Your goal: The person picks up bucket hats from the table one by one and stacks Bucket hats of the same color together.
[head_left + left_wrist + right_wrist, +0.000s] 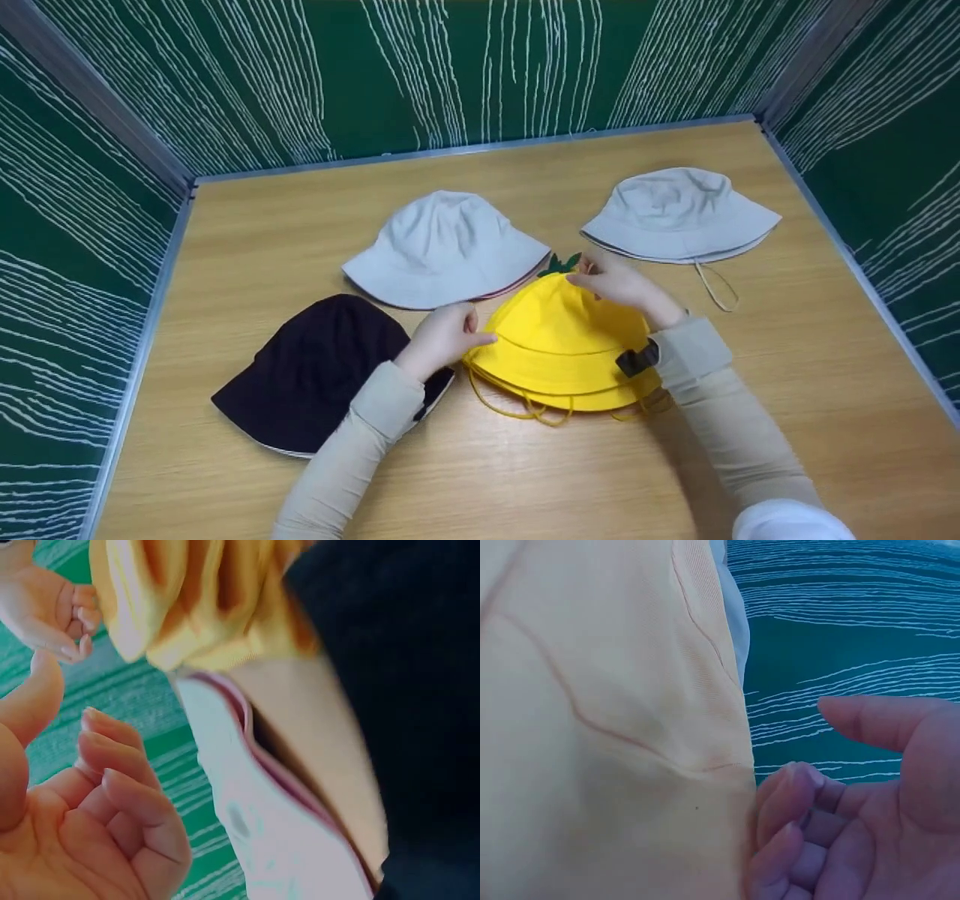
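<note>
A yellow brimmed hat (555,319) with a green leaf-shaped topper (560,264) stands crown up on the table in the head view, yellow cords looping out below its brim. My left hand (442,337) is at the hat's left side, thumb toward the crown. Close over the right of the crown, near the topper, is my right hand (622,289). In the left wrist view the left hand (97,832) has loosely bent fingers and nothing between them. Similarly, the right wrist view has the right hand (855,817) beside yellow cloth (630,765), thumb apart from its bent fingers.
A black hat (315,367) lies under the left forearm. Behind the yellow hat sits a white hat (446,247) with a reddish inner edge. Another white hat (679,214), with a thin cord loop, lies at the back right. Green panels (360,82) border the wooden table (525,480).
</note>
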Tool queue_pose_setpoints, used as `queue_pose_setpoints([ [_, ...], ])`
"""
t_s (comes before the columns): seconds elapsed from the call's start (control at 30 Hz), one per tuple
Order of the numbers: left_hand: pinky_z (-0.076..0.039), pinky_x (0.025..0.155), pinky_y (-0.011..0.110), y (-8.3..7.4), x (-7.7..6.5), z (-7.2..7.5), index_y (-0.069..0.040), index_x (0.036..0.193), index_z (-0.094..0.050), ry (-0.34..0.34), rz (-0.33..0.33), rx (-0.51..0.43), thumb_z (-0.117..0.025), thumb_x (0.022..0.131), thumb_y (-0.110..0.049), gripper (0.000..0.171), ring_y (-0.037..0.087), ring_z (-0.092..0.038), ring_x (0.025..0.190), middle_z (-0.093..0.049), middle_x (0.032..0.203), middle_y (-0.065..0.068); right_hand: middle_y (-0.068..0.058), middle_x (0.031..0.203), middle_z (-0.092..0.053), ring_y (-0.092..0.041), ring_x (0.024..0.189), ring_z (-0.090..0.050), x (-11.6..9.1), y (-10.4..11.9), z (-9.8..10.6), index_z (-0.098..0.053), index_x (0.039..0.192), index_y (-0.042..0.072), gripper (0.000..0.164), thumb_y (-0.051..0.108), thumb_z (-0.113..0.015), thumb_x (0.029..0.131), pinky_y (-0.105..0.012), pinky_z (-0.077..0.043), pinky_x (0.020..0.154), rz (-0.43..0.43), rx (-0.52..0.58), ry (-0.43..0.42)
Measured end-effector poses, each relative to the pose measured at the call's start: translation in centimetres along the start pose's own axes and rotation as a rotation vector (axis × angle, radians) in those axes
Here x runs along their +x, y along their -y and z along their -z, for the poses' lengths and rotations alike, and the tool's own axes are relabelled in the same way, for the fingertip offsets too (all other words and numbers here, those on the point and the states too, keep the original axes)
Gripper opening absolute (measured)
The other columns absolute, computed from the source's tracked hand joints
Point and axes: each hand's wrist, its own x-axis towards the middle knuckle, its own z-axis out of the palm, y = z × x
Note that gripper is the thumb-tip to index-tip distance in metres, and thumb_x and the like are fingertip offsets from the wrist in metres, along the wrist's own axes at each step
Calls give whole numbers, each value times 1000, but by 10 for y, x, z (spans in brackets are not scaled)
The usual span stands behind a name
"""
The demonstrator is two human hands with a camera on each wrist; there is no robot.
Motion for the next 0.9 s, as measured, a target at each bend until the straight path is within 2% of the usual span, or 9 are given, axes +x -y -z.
queue_pose_setpoints([
  [0.2, -31, 54, 23, 10, -23, -8, -12, 68, -42, 31, -1, 82, -72, 83, -34, 40, 12, -38, 55, -35, 60, -5, -5, 72, -51, -16, 61, -46, -19, -8, -6, -53, 94, 1, 27, 29, -51, 97, -27, -38, 54, -9, -83, 50],
  [0.37, -30, 52, 23, 22, -42, -8, -12, 67, -44, 70, 24, 142, -72, 82, -34, 39, 12, -39, 54, -37, 59, -6, -2, 67, -47, -15, 58, -43, -33, -19, -15, -52, 95, 2, 30, 32, -51, 97, -27, -36, 53, -25, -123, 62],
  [0.43, -31, 51, 25, 27, -48, -7, -10, 66, -46, 57, 47, 187, -74, 81, -33, 39, 14, -41, 54, -39, 59, -4, -2, 68, -47, -16, 58, -43, -38, -25, -19, -52, 96, 3, 30, 33, -52, 97, -27, -36, 54, -39, -121, 60],
  [0.53, -41, 53, 32, 36, -56, -6, -7, 70, -53, 7, 87, 294, -77, 78, -32, 35, 22, -52, 57, -51, 62, 3, -5, 73, -51, -17, 63, -47, -45, -33, -26, -53, 99, 3, 31, 33, -53, 96, -28, -39, 58, -36, -111, 40],
  [0.67, -51, 67, 43, 45, -61, -8, -2, 86, -64, -2, 154, 362, -80, 74, -30, 35, 32, -65, 76, -67, 82, 15, -8, 85, -57, -18, 72, -50, -54, -41, -34, -55, 105, 2, 31, 32, -55, 95, -28, -42, 64, -29, -102, 10],
  [0.9, -51, 76, 51, 47, -53, -11, -2, 103, -63, 53, 269, 330, -82, 72, -30, 46, 35, -64, 93, -67, 103, 19, -4, 80, -54, -17, 71, -48, -62, -48, -40, -60, 102, 4, 24, 27, -57, 94, -28, -41, 64, 39, -130, -34],
])
